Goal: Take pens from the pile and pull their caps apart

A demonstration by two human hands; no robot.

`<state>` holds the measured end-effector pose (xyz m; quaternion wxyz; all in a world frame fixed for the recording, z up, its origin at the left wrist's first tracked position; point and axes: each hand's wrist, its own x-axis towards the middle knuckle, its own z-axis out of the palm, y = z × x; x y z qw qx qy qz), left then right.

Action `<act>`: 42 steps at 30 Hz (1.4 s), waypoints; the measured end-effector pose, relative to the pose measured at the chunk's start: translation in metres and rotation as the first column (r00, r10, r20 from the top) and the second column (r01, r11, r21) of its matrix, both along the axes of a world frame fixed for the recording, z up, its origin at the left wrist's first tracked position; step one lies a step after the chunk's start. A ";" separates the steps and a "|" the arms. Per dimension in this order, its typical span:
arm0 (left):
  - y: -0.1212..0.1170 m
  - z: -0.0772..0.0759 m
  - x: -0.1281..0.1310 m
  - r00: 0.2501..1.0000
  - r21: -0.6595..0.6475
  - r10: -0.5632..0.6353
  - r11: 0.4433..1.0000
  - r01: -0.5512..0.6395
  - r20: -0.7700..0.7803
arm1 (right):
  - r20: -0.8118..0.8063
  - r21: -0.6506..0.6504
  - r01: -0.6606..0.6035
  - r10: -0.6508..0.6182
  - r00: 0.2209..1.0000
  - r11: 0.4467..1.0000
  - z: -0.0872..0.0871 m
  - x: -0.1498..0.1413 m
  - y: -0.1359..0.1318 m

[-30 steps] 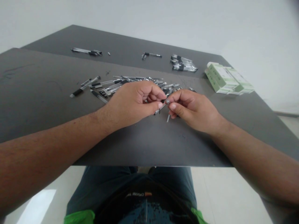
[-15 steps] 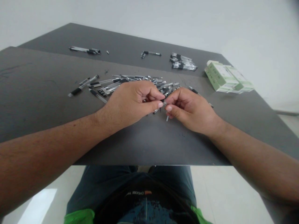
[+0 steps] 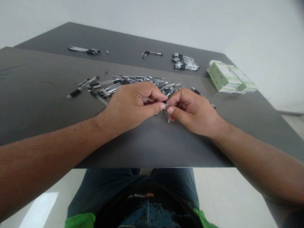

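Observation:
My left hand [image 3: 135, 101] is closed in a pinch, thumb against forefinger. Facing it, my right hand [image 3: 191, 109] pinches too, and the fingertips of both nearly meet. Between them shows a small shiny pen part [image 3: 167, 105], mostly hidden by the fingers. A pale thin end [image 3: 169, 120] sticks out below the right fingers; what it belongs to is hidden. Just behind the hands lies a heap of pens and pen parts [image 3: 114, 87], clear with black grips, partly covered by the left hand.
Loose pens [image 3: 82, 87] lie left of the heap. On the table's far section are pens [image 3: 83, 50] at left, one pen with caps [image 3: 153, 53] mid-table and a stack of pens [image 3: 185, 61]. Green-and-white boxes [image 3: 225, 77] sit at right. The grey table's [image 3: 147, 152] front edge is near my lap.
Both hands hold almost the same pinch at the same spot, with only slight finger movement. The whole view has shifted a little.

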<state>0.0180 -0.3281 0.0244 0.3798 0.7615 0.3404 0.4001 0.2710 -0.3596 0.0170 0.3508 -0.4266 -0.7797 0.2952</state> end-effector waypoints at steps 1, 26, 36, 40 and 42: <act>0.001 -0.001 0.000 1.000 0.022 -0.002 1.000 0.002 -0.003 | -0.002 -0.001 -0.004 0.004 1.000 1.000 0.000 0.000 0.000; 0.002 0.001 -0.005 0.988 0.258 -0.018 0.964 0.058 -0.155 | -0.043 -0.014 -0.015 0.015 0.999 1.000 -0.001 0.001 0.000; 0.004 0.001 -0.006 0.985 0.275 -0.066 0.955 0.108 -0.158 | -0.132 -0.055 -0.006 -0.001 0.991 0.998 0.002 -0.004 0.000; 0.004 0.003 -0.004 0.986 0.347 -0.074 0.930 0.124 -0.152 | -0.166 -0.081 0.010 -0.023 0.986 0.997 0.005 -0.005 -0.003; 0.005 0.006 -0.005 0.980 0.383 -0.073 0.913 0.140 -0.185 | -0.189 -0.134 -0.026 0.001 0.982 0.991 0.007 -0.007 -0.004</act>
